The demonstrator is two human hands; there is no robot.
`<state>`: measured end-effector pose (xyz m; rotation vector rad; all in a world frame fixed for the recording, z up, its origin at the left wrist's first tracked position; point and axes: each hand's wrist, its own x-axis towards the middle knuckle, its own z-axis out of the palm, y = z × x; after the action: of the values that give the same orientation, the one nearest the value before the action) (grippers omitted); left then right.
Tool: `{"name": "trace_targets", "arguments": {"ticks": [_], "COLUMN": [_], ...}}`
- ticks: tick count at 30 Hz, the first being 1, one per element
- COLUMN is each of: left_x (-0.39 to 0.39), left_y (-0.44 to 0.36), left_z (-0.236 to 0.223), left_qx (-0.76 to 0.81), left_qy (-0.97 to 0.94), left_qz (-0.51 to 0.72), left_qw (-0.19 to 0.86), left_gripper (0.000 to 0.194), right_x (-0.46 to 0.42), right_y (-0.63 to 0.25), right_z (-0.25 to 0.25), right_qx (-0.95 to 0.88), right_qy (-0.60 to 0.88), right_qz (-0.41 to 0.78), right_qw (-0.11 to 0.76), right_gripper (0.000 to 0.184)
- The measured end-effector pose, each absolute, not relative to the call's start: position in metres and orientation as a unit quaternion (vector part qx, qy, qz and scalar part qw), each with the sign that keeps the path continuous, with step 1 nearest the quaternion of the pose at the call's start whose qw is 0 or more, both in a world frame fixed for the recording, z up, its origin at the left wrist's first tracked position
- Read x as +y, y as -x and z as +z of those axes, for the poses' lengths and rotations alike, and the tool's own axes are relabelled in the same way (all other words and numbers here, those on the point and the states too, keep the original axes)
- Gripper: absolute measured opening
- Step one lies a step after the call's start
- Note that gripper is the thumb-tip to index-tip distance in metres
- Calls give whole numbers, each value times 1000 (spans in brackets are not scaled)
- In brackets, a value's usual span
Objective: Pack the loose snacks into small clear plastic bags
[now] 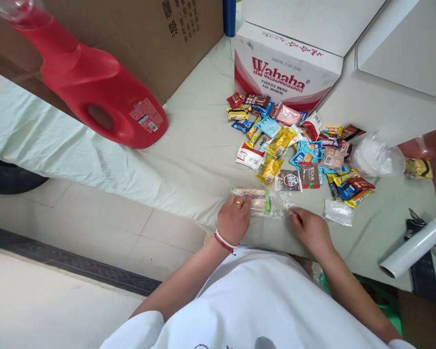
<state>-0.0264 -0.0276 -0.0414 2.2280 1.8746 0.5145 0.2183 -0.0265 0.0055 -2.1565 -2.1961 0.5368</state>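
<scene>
My left hand (234,219), with a ring and a red-and-white bracelet, lies curled on a clear plastic bag (257,200) that holds snack packets, near the table's front edge. My right hand (310,229) pinches the open right end of the same bag, fingers together. Just beyond the bag spreads a pile of several small wrapped snacks (294,150) in yellow, blue, red and brown wrappers. An empty clear bag (337,212) lies to the right of my right hand.
A red detergent jug (94,92) lies on the pale green cloth (189,160) at left. A Wahaha water carton (287,72) and a brown cardboard box (174,39) stand behind. A white roll (416,246), keys (414,224) and crumpled plastic (376,157) sit at right.
</scene>
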Motion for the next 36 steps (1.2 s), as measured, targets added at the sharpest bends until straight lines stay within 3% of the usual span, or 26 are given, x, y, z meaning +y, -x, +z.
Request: {"name": "trace_targets", "arguments": {"ticks": [4,7,11,18,23,25,27,28,31,33,36], "left_x": [-27,-25,-24,-23,-21,-20,-19,-19,-16,-13,-8], "left_y": [28,31,33,32,36,35,33,31,30,32,38], "left_z": [-44,-43,-44,-49,-46,-46,-48,-48,-49,-46,-39], "left_qx": [637,627,623,645,624,636,659,672,730,765,776], "left_qy": [-730,-729,-728,-681,-670,-657,-640,-628,-570,-544,-555], "left_qz": [235,264,272,326,375,373,362,359,355,323,260], "left_qw": [79,77,85,115,145,157,161,158,128,121,146], "left_gripper": [32,31,33,26,24,25,26,29,56,61,35], "right_x": [5,39,57,7,-12,-10,-8,-6,-6,-7,-7], "right_y": [-216,-194,-186,-224,-217,-207,-199,-196,-194,-196,-194], "right_z": [12,15,16,-1,-27,-32,-34,-34,-29,-21,0], "right_qx": [-769,-839,-868,-879,-807,-766,-731,-717,-698,-713,-734], "right_qy": [609,506,454,411,505,582,647,669,699,686,656], "right_qz": [122,157,178,191,252,228,169,140,94,107,143], "right_qw": [153,123,96,145,176,152,137,137,123,99,107], "right_gripper": [44,58,36,33,37,42,32,27,44,30,10]}}
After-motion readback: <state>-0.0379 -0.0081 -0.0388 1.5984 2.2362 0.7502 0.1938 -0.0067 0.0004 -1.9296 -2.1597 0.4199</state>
